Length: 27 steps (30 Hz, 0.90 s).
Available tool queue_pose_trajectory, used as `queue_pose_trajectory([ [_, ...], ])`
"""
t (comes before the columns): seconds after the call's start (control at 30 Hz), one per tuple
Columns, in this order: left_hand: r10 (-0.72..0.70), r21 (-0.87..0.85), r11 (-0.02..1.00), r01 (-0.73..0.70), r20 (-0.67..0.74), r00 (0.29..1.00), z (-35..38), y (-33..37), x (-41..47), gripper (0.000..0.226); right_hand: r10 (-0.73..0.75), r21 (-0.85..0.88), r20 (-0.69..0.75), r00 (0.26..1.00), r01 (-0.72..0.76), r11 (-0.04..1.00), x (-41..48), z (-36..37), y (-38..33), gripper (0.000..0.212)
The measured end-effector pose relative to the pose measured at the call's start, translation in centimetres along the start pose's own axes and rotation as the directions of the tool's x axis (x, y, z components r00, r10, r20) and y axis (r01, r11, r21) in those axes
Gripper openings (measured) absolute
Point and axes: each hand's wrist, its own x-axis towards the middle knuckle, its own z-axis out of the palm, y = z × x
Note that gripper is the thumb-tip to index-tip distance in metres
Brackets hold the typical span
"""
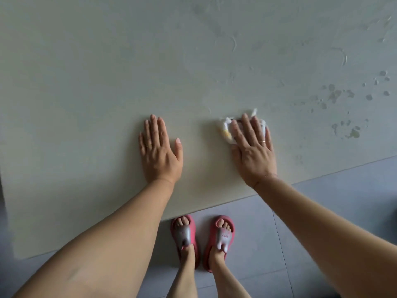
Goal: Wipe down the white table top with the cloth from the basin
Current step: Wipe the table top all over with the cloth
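The white table top [90,87] fills most of the head view. My left hand [160,150] lies flat on it near the front edge, fingers straight, holding nothing. My right hand [252,147] presses flat on a small white cloth [226,129] with a yellow mark; straight fingers cover most of the cloth, and only its left and far edges show. Wet smears and droplets [343,97] lie on the table to the right and behind the cloth. No basin is in view.
The table's front edge [214,206] runs diagonally, higher at the right. Below it is a grey tiled floor [322,211] with my feet in pink slippers [202,239] close to the edge.
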Motion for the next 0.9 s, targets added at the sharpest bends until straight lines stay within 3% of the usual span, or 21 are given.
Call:
queue_pose_trajectory([
  [0.07, -0.003, 0.001, 1.0, 0.003, -0.001, 1.0, 0.1, 0.1, 0.0, 0.065, 0.223, 0.058, -0.053, 0.973, -0.22, 0.974, 0.1, 0.5, -2.4, 0.06],
  [0.1, -0.006, 0.001, 1.0, 0.006, 0.003, 1.0, 0.1, 0.2, 0.1, 0.066, 0.256, 0.075, -0.052, 0.965, -0.252, 0.965, -0.2, 1.0, -4.1, 0.062],
  [0.13, -0.008, -0.001, 1.0, 0.008, 0.008, 1.0, 0.1, 0.1, 0.1, 0.066, 0.212, 0.076, -0.037, 0.977, -0.208, 0.975, -0.6, 1.5, -5.9, 0.063],
  [0.2, -0.007, -0.006, 1.0, 0.007, 0.018, 1.0, 0.0, 0.1, 0.0, 0.067, -0.024, 0.036, 0.014, 1.0, 0.024, 0.999, -1.8, 2.3, -8.2, 0.06],
  [0.27, -0.005, -0.012, 1.0, 0.005, 0.021, 1.0, 0.0, 0.0, 0.0, 0.067, -0.258, -0.014, 0.058, 0.964, 0.259, 0.966, -1.7, 2.1, -7.4, 0.054],
  [0.33, -0.002, -0.01, 1.0, 0.003, 0.024, 1.0, 0.0, 0.0, 0.0, 0.067, -0.36, -0.065, 0.11, 0.927, 0.368, 0.928, -0.1, 1.3, -4.6, 0.053],
  [0.4, -0.003, -0.009, 1.0, 0.004, 0.023, 1.0, -0.1, 0.1, 0.0, 0.066, -0.246, -0.064, 0.1, 0.964, 0.253, 0.965, 1.9, 0.4, -1.8, 0.054],
  [0.47, -0.008, -0.017, 1.0, 0.008, 0.032, 0.999, -0.2, 0.1, -0.1, 0.065, 0.035, -0.013, 0.019, 0.999, -0.035, 0.999, 3.2, -0.3, -0.7, 0.057],
  [0.53, -0.007, -0.024, 1.0, 0.008, 0.043, 0.999, -0.3, 0.0, 0.0, 0.065, 0.279, 0.057, -0.053, 0.959, -0.276, 0.96, 3.4, 0.0, -3.0, 0.059],
  [0.57, -0.008, -0.026, 1.0, 0.009, 0.045, 0.999, -0.4, 0.1, 0.0, 0.065, 0.329, 0.086, -0.063, 0.942, -0.323, 0.942, 3.2, 0.5, -4.8, 0.059],
  [0.6, -0.012, -0.03, 0.999, 0.014, 0.049, 0.999, -0.5, 0.2, 0.2, 0.065, 0.297, 0.091, -0.057, 0.953, -0.291, 0.952, 2.7, 1.1, -6.7, 0.059],
  [0.67, -0.013, -0.041, 0.999, 0.015, 0.053, 0.999, -0.7, 0.3, 0.3, 0.063, 0.042, 0.024, -0.003, 0.999, -0.042, 0.999, 1.3, 2.2, -9.6, 0.057],
  [0.73, 0.003, -0.049, 0.999, -0.001, 0.056, 0.998, -0.8, 0.3, 0.3, 0.062, -0.221, -0.04, 0.056, 0.974, 0.223, 0.974, 0.9, 2.1, -9.4, 0.051],
  [0.8, 0.005, -0.049, 0.999, -0.002, 0.056, 0.998, -0.7, 0.2, 0.2, 0.063, -0.344, -0.091, 0.107, 0.933, 0.354, 0.931, 2.8, 1.2, -6.6, 0.05],
  [0.83, 0.004, -0.044, 0.999, -0.002, 0.058, 0.998, -0.7, 0.2, 0.2, 0.064, -0.321, -0.103, 0.109, 0.941, 0.332, 0.938, 3.9, 0.7, -5.0, 0.05],
  [0.9, 0.008, -0.027, 1.0, -0.007, 0.057, 0.998, -0.6, 0.2, 0.0, 0.063, -0.075, -0.046, 0.015, 0.997, 0.076, 0.996, 6.6, -0.2, -2.1, 0.052],
])
